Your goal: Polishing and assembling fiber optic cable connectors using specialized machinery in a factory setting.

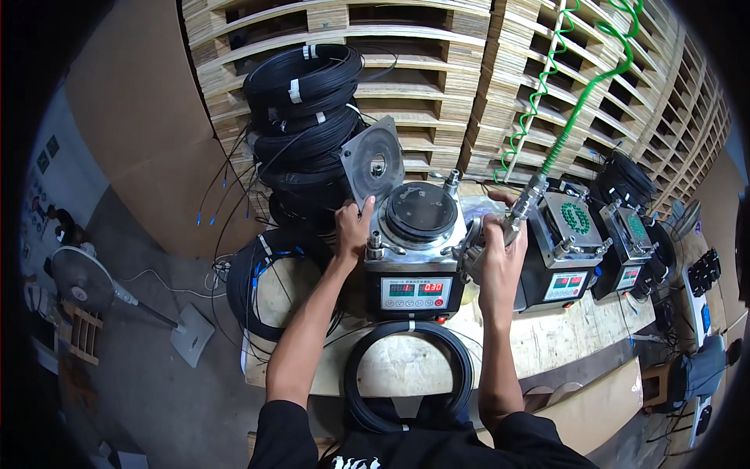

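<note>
A metal machine (414, 258) with a round black top plate and a red digit display stands on the wooden bench (547, 344). Its square lid (373, 162) is tilted up and open at the back left. My left hand (353, 227) rests on the machine's left top corner, index finger pointing up toward the lid. My right hand (500, 242) grips a metal air nozzle (522, 209) on a green coiled hose (582, 109), held at the machine's right side.
Two more similar machines (562, 250) (629, 250) stand to the right. Stacked black cable coils (308, 117) sit behind the lid, another coil (410, 375) lies in front. Wooden pallets (469, 70) form the back wall. A floor fan (78, 281) is at left.
</note>
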`<state>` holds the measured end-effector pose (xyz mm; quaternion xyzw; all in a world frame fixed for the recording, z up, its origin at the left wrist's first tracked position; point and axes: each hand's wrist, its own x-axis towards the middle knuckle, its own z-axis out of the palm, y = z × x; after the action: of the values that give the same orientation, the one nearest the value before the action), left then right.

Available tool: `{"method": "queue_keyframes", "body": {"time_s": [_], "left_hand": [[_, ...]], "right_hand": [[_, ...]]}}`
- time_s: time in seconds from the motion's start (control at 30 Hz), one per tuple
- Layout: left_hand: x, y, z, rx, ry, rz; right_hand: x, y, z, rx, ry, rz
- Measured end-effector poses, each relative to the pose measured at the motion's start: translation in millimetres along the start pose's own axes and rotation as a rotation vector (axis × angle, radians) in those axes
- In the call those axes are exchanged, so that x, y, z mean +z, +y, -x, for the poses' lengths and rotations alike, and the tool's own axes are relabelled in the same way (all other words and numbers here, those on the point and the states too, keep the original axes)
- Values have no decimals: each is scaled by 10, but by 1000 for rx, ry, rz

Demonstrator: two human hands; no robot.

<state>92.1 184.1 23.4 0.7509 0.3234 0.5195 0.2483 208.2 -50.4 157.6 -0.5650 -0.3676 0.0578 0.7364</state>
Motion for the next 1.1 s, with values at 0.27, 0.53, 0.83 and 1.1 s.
{"method": "queue_keyframes", "body": {"time_s": [0.27, 0.53, 0.83, 1.1], "left_hand": [[29, -60, -5, 6, -5, -41], [-103, -84, 15, 173, -42, -19], [-49, -90, 80, 40, -31, -8], [-122, 32, 51, -13, -104, 44]], "right_hand": [[-31, -34, -71, -32, 12, 5], [134, 134, -119, -6, -86, -88], [688, 82, -56, -17, -85, -173], [859, 362, -351, -77, -40, -61]]}}
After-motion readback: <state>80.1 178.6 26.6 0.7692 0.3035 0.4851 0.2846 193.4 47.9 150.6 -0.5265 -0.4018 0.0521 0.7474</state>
